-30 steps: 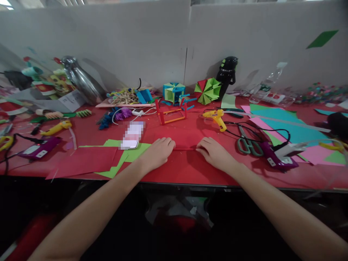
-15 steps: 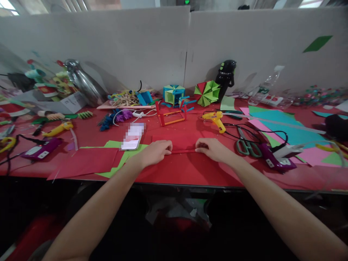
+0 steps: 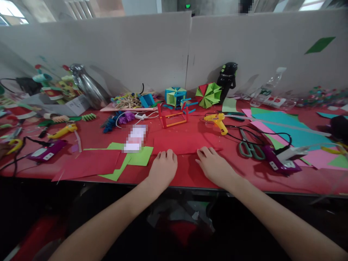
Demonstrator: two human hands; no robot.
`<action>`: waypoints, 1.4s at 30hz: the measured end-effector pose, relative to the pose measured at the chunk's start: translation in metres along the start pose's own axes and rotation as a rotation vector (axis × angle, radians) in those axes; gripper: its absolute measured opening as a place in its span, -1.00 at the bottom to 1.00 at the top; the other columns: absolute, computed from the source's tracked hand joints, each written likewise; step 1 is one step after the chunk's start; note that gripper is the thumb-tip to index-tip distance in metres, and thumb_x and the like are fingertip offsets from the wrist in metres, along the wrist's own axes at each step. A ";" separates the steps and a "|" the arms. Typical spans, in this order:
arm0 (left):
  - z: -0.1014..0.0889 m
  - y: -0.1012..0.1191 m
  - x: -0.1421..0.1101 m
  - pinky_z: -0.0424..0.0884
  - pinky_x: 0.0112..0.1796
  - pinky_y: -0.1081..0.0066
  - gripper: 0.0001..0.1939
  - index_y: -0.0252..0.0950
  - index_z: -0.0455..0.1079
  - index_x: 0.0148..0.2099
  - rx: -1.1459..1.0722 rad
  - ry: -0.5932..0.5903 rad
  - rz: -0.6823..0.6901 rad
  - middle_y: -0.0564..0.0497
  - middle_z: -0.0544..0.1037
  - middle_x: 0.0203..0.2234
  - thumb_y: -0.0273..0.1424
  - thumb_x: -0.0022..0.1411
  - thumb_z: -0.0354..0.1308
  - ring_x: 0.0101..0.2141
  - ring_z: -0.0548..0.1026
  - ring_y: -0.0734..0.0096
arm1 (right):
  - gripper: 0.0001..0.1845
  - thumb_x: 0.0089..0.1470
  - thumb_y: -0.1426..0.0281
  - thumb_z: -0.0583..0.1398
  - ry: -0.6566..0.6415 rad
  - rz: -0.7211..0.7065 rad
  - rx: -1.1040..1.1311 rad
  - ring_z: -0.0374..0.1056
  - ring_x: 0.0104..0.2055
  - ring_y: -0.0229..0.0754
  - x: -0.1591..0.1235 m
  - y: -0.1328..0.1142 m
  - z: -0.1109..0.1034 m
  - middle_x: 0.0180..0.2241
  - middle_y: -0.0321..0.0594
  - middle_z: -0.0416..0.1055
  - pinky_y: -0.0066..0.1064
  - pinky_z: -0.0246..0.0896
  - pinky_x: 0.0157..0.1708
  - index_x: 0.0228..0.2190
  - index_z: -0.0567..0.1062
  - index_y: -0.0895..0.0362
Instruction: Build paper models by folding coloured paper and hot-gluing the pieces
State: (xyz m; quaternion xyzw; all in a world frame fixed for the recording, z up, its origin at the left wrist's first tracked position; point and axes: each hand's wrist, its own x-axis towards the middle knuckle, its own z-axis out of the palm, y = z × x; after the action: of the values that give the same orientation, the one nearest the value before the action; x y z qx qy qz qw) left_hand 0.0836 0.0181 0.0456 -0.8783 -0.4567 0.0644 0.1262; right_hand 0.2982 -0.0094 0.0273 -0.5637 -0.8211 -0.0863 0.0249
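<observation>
A red paper sheet lies flat on the red table, straight ahead of me. My left hand rests palm down on the table, fingers stretched out, with its fingertips at the sheet's near left edge. My right hand lies flat in the same way at the sheet's near right edge. Neither hand holds anything.
A phone lies on green paper beside another red sheet. A yellow glue gun, scissors and a purple device sit to the right. A stick frame, a folded paper ball and a black bottle stand behind.
Both hands have let go of the folded near edge of the red sheet and slid back toward me. They now lie flat and the sheet lies flat too.
</observation>
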 end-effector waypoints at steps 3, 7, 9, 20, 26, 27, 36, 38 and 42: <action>0.006 0.006 -0.005 0.46 -0.14 0.13 -0.51 -0.53 0.24 0.30 -0.031 0.042 -0.005 -0.35 0.44 -0.08 -0.57 0.35 -0.06 -0.07 0.49 -0.03 | -0.55 0.36 0.29 0.00 0.053 0.004 0.073 0.31 0.00 0.09 -0.006 0.002 0.004 0.04 0.09 0.39 -0.15 0.29 -0.05 0.14 0.41 0.22; 0.009 -0.008 -0.001 0.45 -0.19 0.15 -0.59 -0.41 0.33 0.23 -0.114 0.066 0.002 -0.27 0.45 -0.09 -0.49 0.40 -0.06 -0.13 0.48 0.02 | -0.57 0.36 0.34 -0.03 0.082 0.036 0.163 0.32 -0.01 0.06 -0.004 0.011 0.011 0.04 0.03 0.40 -0.13 0.27 -0.05 0.14 0.42 0.14; 0.009 -0.020 0.006 0.43 -0.21 0.20 -0.66 -0.33 0.43 0.09 -0.160 0.071 0.036 -0.21 0.45 -0.09 -0.52 0.40 -0.09 -0.13 0.46 0.09 | -0.62 0.35 0.38 -0.01 0.091 0.056 0.216 0.32 -0.04 0.03 0.002 0.017 0.015 0.00 -0.01 0.43 -0.12 0.25 -0.05 0.05 0.48 0.12; 0.018 -0.056 0.029 0.34 -0.07 0.26 -0.57 -0.25 0.39 -0.01 -0.383 0.084 0.237 -0.06 0.50 -0.12 -0.73 0.19 -0.07 -0.10 0.43 0.22 | -0.75 0.31 0.49 0.03 0.097 -0.057 0.445 0.34 -0.11 -0.08 0.024 0.037 0.017 -0.19 -0.11 0.48 -0.27 0.24 -0.06 -0.16 0.50 0.13; 0.004 -0.036 0.025 0.37 -0.11 0.20 -0.67 -0.34 0.44 -0.11 -0.170 0.076 0.183 -0.18 0.43 -0.10 -0.69 0.16 -0.02 -0.12 0.41 0.14 | -0.58 0.11 0.68 0.02 0.076 -0.012 0.153 0.27 -0.06 0.04 0.023 0.022 0.016 -0.07 -0.01 0.42 -0.18 0.22 -0.08 -0.11 0.51 0.15; 0.003 -0.032 0.022 0.39 -0.13 0.20 -0.69 -0.36 0.44 -0.10 -0.147 0.066 0.174 -0.19 0.43 -0.11 -0.67 0.17 -0.01 -0.13 0.42 0.12 | -0.58 0.10 0.68 0.03 0.068 -0.005 0.118 0.27 -0.05 0.06 0.021 0.018 0.015 -0.06 0.01 0.42 -0.17 0.23 -0.09 -0.10 0.51 0.16; 0.013 -0.007 -0.005 0.33 0.11 0.07 -0.53 -0.45 0.25 0.29 -0.205 0.132 0.089 -0.30 0.40 0.15 -0.42 0.40 -0.08 0.12 0.39 -0.04 | -0.51 0.34 0.40 -0.04 0.082 -0.063 0.161 0.23 0.22 0.19 -0.006 -0.004 0.014 0.15 0.19 0.38 0.06 0.15 0.22 0.19 0.37 0.34; 0.017 -0.004 -0.006 0.16 0.25 0.01 -0.52 -0.48 0.27 0.28 -0.240 0.156 0.093 -0.31 0.33 0.25 -0.33 0.45 -0.12 0.27 0.23 -0.08 | -0.48 0.36 0.34 -0.06 0.078 -0.029 0.194 0.16 0.30 0.18 -0.008 -0.006 0.015 0.22 0.17 0.31 0.08 0.08 0.28 0.20 0.36 0.35; 0.019 -0.003 -0.002 0.09 0.30 0.04 -0.40 -0.57 0.20 0.32 -0.312 0.102 0.084 -0.38 0.24 0.31 -0.19 0.49 -0.18 0.33 0.17 -0.02 | -0.46 0.37 0.28 -0.06 0.082 0.020 0.273 0.05 0.38 0.11 -0.004 -0.006 0.015 0.32 0.14 0.18 0.08 0.00 0.33 0.20 0.36 0.33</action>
State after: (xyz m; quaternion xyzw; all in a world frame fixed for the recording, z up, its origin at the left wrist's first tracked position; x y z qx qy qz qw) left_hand 0.0759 0.0215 0.0279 -0.9076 -0.4171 -0.0469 0.0084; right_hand 0.2949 -0.0129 0.0111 -0.5594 -0.8177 0.0033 0.1359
